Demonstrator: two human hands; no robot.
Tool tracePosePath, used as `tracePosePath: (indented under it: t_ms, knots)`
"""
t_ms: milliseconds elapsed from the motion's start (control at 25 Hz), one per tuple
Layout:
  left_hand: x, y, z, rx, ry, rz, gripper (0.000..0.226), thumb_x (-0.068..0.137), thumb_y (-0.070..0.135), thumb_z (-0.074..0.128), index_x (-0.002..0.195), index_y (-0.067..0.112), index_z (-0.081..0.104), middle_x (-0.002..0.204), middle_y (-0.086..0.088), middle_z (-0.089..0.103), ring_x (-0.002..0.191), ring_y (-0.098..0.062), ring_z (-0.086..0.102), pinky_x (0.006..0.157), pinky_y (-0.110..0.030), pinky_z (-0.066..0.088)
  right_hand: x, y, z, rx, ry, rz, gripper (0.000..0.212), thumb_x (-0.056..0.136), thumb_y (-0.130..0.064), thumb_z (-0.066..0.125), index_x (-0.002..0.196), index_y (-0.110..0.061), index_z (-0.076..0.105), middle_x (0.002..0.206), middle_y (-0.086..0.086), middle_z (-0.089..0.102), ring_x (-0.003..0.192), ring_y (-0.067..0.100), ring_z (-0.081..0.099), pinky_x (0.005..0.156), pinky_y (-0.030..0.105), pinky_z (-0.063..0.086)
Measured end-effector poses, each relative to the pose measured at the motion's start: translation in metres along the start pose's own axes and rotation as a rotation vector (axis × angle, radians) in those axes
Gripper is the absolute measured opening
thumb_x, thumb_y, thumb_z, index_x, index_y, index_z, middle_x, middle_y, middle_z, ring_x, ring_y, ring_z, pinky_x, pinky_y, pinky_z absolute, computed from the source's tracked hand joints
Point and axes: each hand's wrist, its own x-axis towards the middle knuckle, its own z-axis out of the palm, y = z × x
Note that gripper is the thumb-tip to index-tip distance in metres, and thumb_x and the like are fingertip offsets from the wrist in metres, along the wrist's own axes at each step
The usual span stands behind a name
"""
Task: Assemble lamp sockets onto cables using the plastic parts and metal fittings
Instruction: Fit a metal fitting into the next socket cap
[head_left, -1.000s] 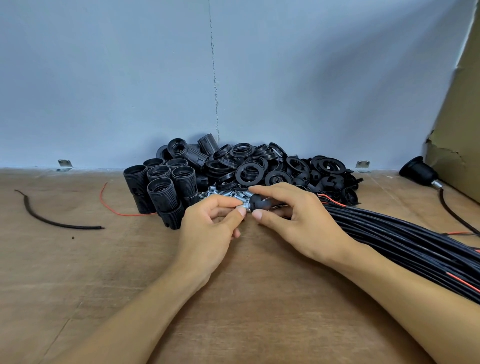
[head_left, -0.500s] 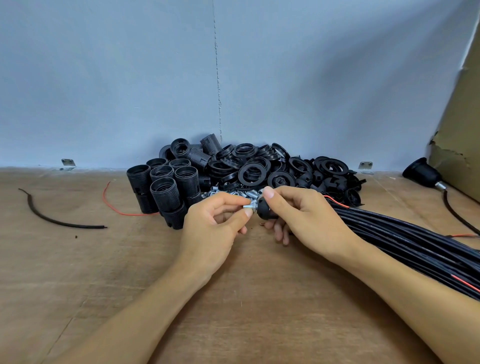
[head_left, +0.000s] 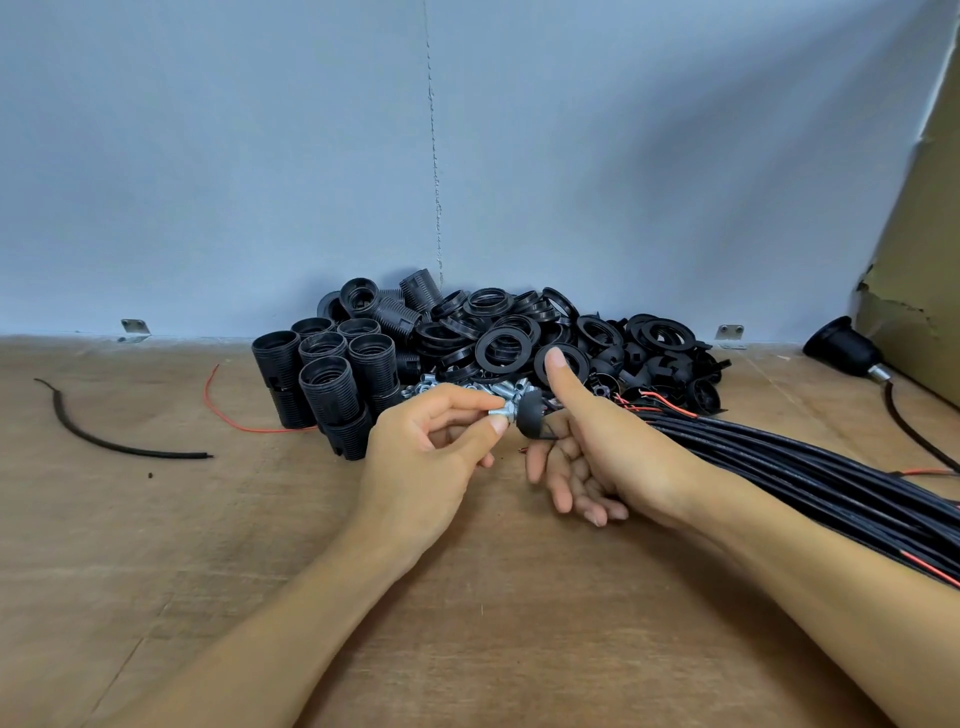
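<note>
My left hand (head_left: 431, 457) pinches a metal fitting (head_left: 500, 412) between thumb and forefinger. It touches the black cap (head_left: 535, 420), just in front of the parts pile (head_left: 493, 343). My right hand (head_left: 597, 452) rests slack against the cap, thumb raised. The cable bundle (head_left: 779, 467) runs right of the pile, and bare table (head_left: 467, 597) lies nearer me.

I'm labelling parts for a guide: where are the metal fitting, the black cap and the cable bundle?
metal fitting (head_left: 501, 413): head view, its silver shank.
black cap (head_left: 532, 422): head view, its domed side.
cable bundle (head_left: 779, 467): head view, mid-bundle sheath.
</note>
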Motion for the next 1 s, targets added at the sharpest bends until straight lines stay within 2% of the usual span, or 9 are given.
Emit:
tracePosePath:
  t_ms: [160,320,520,680,760,840,880,920,1000]
  knots:
    - [0.0021,-0.0027,-0.0007,0.042,0.079,-0.029,0.019,0.087,0.004,0.077,0.087,0.023,0.077,0.077,0.004,0.077,0.056,-0.006,0.063,0.059,-0.016,0.05,-0.0007,0.0011,-0.0006,0.11,-0.075,-0.083,0.08,0.087,-0.081,0.035,0.083,-0.012,0.075,0.056,0.01,0.059,0.035,0.015,0.048,0.035,0.018,0.034]
    - [0.0011,-0.0039,0.0002,0.106,0.005,-0.041,0.017,0.088,0.005,0.076,0.089,0.022,0.077,0.075,0.005,0.077,0.057,-0.005,0.064,0.059,-0.015,0.049,-0.003,-0.0031,-0.0028,0.159,-0.005,-0.193,0.066,0.089,-0.072,0.044,0.099,-0.016,0.077,0.053,0.008,0.056,0.032,0.013,0.042,0.038,0.019,0.031]
    - [0.0008,-0.0033,-0.0016,0.069,-0.031,-0.063,0.02,0.087,0.007,0.077,0.086,0.028,0.078,0.078,0.005,0.077,0.058,-0.006,0.065,0.061,-0.015,0.051,-0.0058,-0.0076,-0.0033,0.106,0.096,-0.207,0.058,0.096,-0.065,0.04,0.101,-0.022,0.078,0.045,0.004,0.046,0.03,0.012,0.029,0.037,0.018,0.023]
    - [0.0019,-0.003,-0.0023,0.004,-0.036,-0.113,0.021,0.088,0.011,0.077,0.087,0.032,0.079,0.082,0.0,0.078,0.059,-0.007,0.064,0.06,-0.017,0.051,-0.0038,-0.0076,-0.0043,0.165,0.165,-0.226,0.055,0.098,-0.061,0.041,0.102,-0.02,0.078,0.041,0.003,0.036,0.029,0.012,0.024,0.038,0.018,0.023]
    - [0.0023,-0.0028,-0.0018,-0.044,-0.024,-0.128,0.021,0.088,0.01,0.076,0.087,0.031,0.079,0.081,-0.002,0.078,0.058,-0.008,0.063,0.059,-0.017,0.051,-0.0031,-0.0063,-0.0035,0.17,0.185,-0.219,0.055,0.098,-0.061,0.043,0.098,-0.02,0.079,0.04,0.004,0.037,0.029,0.014,0.025,0.039,0.018,0.023]
    - [0.0031,-0.0025,-0.0016,-0.101,0.004,-0.15,0.017,0.088,0.009,0.076,0.087,0.025,0.08,0.076,-0.004,0.077,0.057,-0.008,0.061,0.058,-0.017,0.05,-0.0021,-0.004,-0.0013,0.101,0.205,-0.192,0.065,0.097,-0.065,0.041,0.073,-0.017,0.078,0.04,0.007,0.04,0.028,0.016,0.027,0.042,0.023,0.025]
    - [0.0033,-0.0024,-0.0015,-0.117,0.019,-0.157,0.015,0.088,0.008,0.076,0.087,0.022,0.08,0.073,-0.003,0.076,0.056,-0.008,0.06,0.057,-0.016,0.05,-0.0016,-0.0024,-0.0007,0.036,0.218,-0.173,0.076,0.096,-0.07,0.039,0.057,-0.012,0.07,0.039,0.009,0.04,0.028,0.017,0.028,0.044,0.026,0.027]
    - [0.0033,-0.0024,-0.0016,-0.123,0.033,-0.159,0.013,0.088,0.008,0.076,0.089,0.021,0.079,0.071,-0.002,0.075,0.056,-0.007,0.059,0.057,-0.016,0.049,-0.0015,-0.0012,-0.0005,-0.03,0.224,-0.157,0.086,0.094,-0.075,0.036,0.051,-0.005,0.062,0.038,0.01,0.039,0.028,0.018,0.029,0.045,0.028,0.031]
    - [0.0035,-0.0028,-0.0021,-0.121,0.065,-0.161,0.01,0.088,0.01,0.076,0.09,0.019,0.078,0.074,-0.003,0.076,0.055,-0.006,0.059,0.056,-0.016,0.049,-0.0012,0.0006,0.0,-0.109,0.203,-0.147,0.093,0.093,-0.079,0.029,0.059,0.0,0.065,0.038,0.011,0.04,0.028,0.019,0.032,0.052,0.033,0.049]
